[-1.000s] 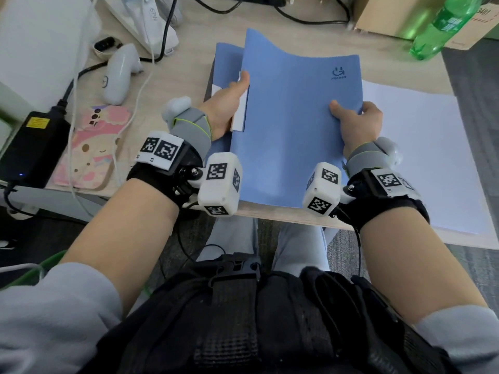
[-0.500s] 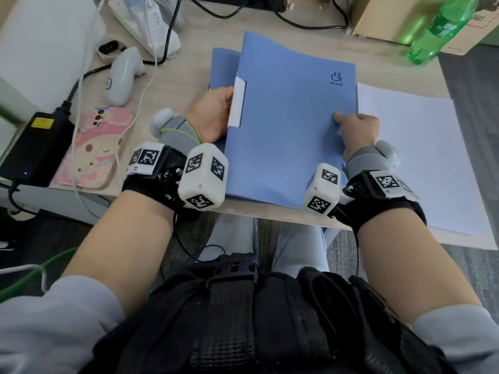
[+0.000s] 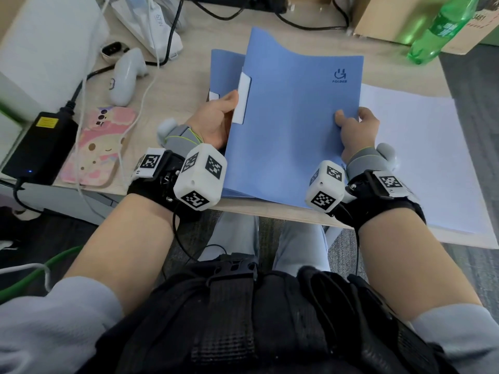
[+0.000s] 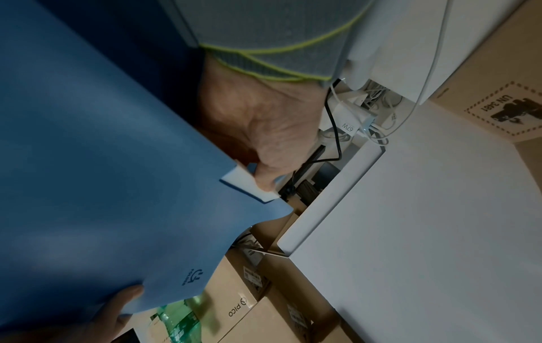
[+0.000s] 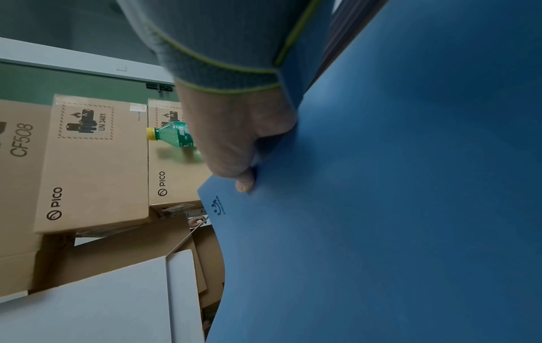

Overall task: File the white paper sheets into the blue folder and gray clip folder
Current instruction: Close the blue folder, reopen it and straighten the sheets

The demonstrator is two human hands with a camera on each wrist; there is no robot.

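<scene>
Desk, frame centre | my left hand [image 3: 216,120] pinches the blue folder [image 3: 294,130] at its white tab, my right hand [image 3: 353,130] clamps its opposite edge | white paper sheets [image 3: 421,157] lie right, nearest my right hand (gray clip folder possibly beneath, unclear).

My head camera looks steeply down over my forearms at the desk. Each wrist camera sits close behind its hand, looking along it toward stacked boxes. All three share the blue folder [image 3: 294,125] and the green bottle [image 3: 442,28].
</scene>
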